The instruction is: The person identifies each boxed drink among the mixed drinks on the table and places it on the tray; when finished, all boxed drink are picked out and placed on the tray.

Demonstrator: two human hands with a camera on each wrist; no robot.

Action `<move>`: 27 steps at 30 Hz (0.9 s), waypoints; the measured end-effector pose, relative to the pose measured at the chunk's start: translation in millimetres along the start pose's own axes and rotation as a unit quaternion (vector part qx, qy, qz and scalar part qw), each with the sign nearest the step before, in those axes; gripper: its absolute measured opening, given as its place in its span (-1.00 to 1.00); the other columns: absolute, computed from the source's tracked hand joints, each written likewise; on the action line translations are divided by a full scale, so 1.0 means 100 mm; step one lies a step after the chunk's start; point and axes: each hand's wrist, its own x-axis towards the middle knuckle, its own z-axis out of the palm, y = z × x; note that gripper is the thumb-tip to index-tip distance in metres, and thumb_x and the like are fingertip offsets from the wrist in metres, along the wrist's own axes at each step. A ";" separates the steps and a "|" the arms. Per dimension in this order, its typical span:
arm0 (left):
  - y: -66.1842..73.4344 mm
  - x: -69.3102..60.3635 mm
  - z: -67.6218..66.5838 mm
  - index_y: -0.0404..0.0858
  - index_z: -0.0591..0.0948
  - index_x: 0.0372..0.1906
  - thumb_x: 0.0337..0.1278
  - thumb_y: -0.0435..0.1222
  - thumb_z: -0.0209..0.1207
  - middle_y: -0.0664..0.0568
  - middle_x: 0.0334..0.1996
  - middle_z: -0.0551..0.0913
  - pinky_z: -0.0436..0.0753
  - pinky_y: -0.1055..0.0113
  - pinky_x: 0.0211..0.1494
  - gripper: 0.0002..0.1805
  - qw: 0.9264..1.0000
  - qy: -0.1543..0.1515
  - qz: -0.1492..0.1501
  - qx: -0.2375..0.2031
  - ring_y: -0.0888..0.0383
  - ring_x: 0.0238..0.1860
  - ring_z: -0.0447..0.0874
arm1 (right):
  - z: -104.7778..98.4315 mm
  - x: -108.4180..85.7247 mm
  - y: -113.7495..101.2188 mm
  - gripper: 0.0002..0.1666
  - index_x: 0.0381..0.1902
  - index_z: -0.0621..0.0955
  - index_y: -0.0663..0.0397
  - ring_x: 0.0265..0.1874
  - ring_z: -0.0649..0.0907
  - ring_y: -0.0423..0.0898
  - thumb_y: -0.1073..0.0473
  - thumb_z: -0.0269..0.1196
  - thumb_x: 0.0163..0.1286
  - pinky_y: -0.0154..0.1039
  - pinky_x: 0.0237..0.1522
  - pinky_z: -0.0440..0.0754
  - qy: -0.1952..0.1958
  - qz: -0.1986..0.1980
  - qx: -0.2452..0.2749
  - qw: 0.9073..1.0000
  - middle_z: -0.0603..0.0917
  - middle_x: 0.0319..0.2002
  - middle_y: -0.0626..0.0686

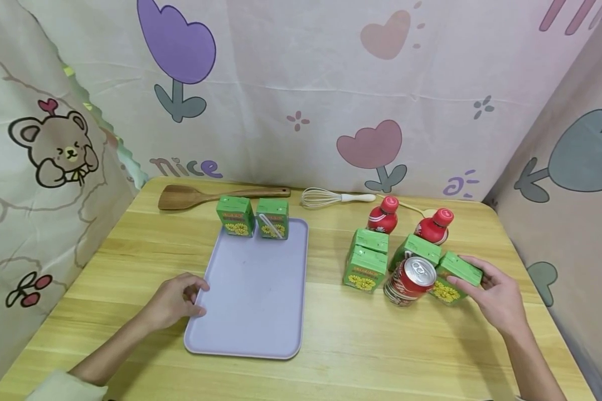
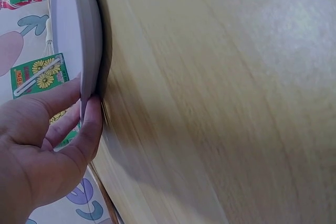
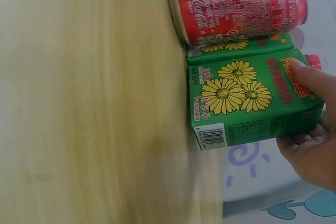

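- The left hand (image 1: 173,301), left of centre in the head view, pinches the left rim of a lilac tray (image 1: 256,301) between thumb and fingers.
- The right hand (image 1: 501,298), at the right of the frame, grips a green drink carton (image 1: 450,272), thumb on one side and fingers on the other.
- A red can (image 1: 410,281) stands just left of that carton.
- Three more cartons (image 1: 366,270) stand behind and to the left of the can, right of centre.
- Two red bottles (image 1: 383,215) stand above this group in the frame.
- A pair of cartons (image 1: 273,218) stands side by side at the tray's upper end.
- Along the tabletop's (image 1: 346,345) far edge lie a wooden spatula (image 1: 185,197), upper left, and a whisk (image 1: 326,197), upper centre.
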 end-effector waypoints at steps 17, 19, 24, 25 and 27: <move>0.01 0.00 0.01 -0.30 0.58 -0.18 -0.27 -0.46 0.42 -0.01 -0.39 0.46 0.50 0.45 -0.46 -0.60 1.000 -0.002 -0.015 -0.009 0.21 -0.40 0.42 | -0.21 0.05 -0.19 -0.45 0.08 0.58 0.01 -0.40 0.58 -0.50 0.27 0.43 0.08 -0.60 -0.43 0.52 0.026 -0.010 0.009 1.000 0.56 -0.26 -0.47; 0.01 -0.01 0.01 -0.30 0.58 -0.18 -0.27 -0.46 0.42 -0.01 -0.39 0.46 0.50 0.45 -0.46 -0.60 1.000 -0.002 -0.015 -0.010 0.21 -0.40 0.42 | -0.23 0.04 -0.22 -0.44 0.08 0.58 0.04 -0.41 0.58 -0.49 0.32 0.42 0.07 -0.60 -0.43 0.53 0.035 -0.020 0.014 0.999 0.57 -0.26 -0.44; 0.00 -0.01 0.02 -0.30 0.59 -0.18 -0.28 -0.46 0.42 -0.01 -0.39 0.46 0.50 0.45 -0.45 -0.60 1.000 -0.001 -0.014 -0.010 0.22 -0.40 0.42 | -0.28 0.05 -0.30 -0.41 0.08 0.59 0.11 -0.43 0.60 -0.46 0.45 0.40 0.03 -0.60 -0.43 0.54 0.057 -0.045 0.039 0.997 0.61 -0.28 -0.37; 0.00 -0.01 0.02 -0.30 0.59 -0.18 -0.28 -0.46 0.42 -0.01 -0.39 0.46 0.50 0.45 -0.46 -0.60 1.000 -0.001 -0.014 -0.010 0.22 -0.40 0.42 | -0.30 0.06 -0.31 -0.41 0.07 0.59 0.13 -0.44 0.60 -0.44 0.47 0.39 0.02 -0.59 -0.44 0.54 0.060 -0.047 0.049 0.996 0.63 -0.29 -0.35; 0.00 0.00 0.01 -0.30 0.59 -0.19 -0.28 -0.47 0.42 -0.01 -0.40 0.46 0.50 0.46 -0.46 -0.60 1.000 0.000 -0.012 -0.008 0.22 -0.40 0.42 | -0.32 0.06 -0.34 -0.41 0.06 0.60 0.15 -0.46 0.61 -0.42 0.51 0.38 0.00 -0.59 -0.45 0.55 0.068 -0.052 0.068 0.994 0.65 -0.31 -0.32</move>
